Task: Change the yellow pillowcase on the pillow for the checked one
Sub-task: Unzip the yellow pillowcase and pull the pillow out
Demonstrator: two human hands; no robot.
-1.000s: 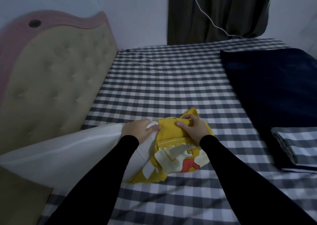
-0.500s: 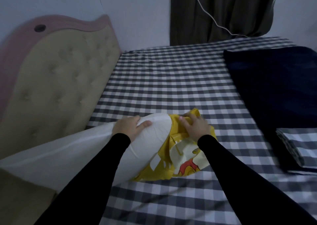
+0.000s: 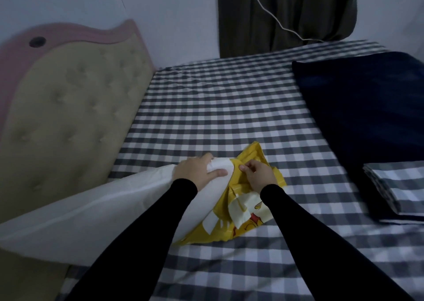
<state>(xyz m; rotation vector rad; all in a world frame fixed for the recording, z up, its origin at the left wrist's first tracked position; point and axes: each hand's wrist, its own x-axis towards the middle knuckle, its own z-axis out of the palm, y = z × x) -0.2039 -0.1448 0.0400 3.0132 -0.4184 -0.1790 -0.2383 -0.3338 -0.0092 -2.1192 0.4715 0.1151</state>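
Observation:
A bare white pillow (image 3: pixel 96 211) lies along the bed's left side, against the headboard. Only its right end is still inside the bunched yellow pillowcase (image 3: pixel 243 215), which has white and red cartoon print. My left hand (image 3: pixel 199 171) grips the pillow's exposed right end. My right hand (image 3: pixel 258 174) pinches the yellow pillowcase's rim just beside it. The folded checked pillowcase (image 3: pixel 399 186) lies at the right edge of the bed, partly on the dark blanket.
The bed is covered with a grey and white checked sheet (image 3: pixel 224 107). A dark blue blanket (image 3: pixel 362 103) covers its right side. A padded beige headboard (image 3: pixel 68 117) with pink trim stands at the left. Dark curtains (image 3: pixel 286 11) and a white cable (image 3: pixel 275 20) hang behind.
The yellow pillowcase has slid further right off the pillow, baring more white. Both hands have moved up the bed a little, and my right hand has regripped the rim.

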